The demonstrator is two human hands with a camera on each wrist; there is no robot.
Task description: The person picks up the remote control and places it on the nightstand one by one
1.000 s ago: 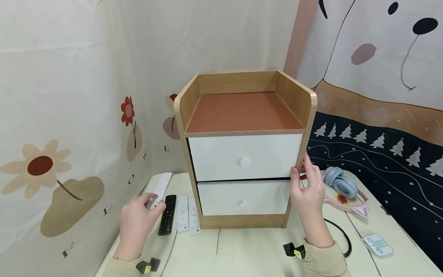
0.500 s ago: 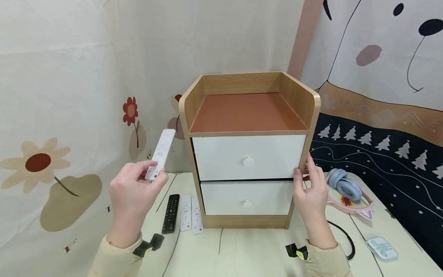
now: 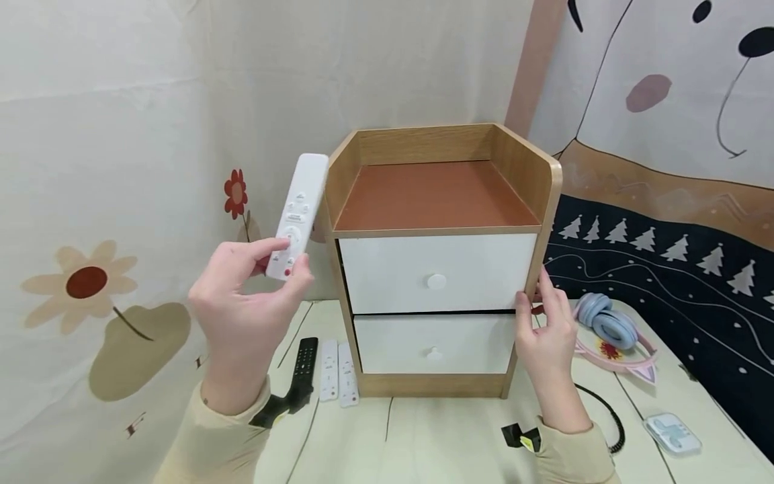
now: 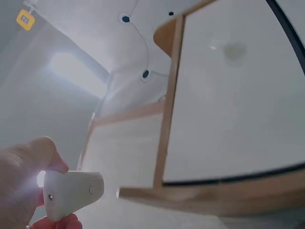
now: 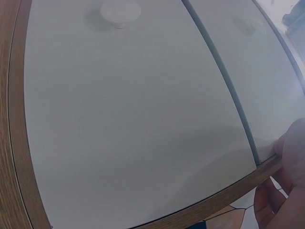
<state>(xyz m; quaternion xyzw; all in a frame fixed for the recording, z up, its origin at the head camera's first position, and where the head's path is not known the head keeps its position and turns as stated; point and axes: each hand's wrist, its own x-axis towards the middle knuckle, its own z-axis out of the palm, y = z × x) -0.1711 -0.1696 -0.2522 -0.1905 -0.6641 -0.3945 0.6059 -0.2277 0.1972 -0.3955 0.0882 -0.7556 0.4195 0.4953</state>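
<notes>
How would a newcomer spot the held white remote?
Find the two-drawer wooden cabinet in the head view. By its upper left edge, the left hand pinches the white remote by its lower end. Two other white remotes and a black remote lie on the table; this one alone is held up.

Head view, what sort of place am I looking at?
Likely the corner of a child's room, or a set dressed like one: flower-printed hangings back it, a two-drawer cabinet stands on a table, and blue-and-pink headphones lie nearby.
</notes>
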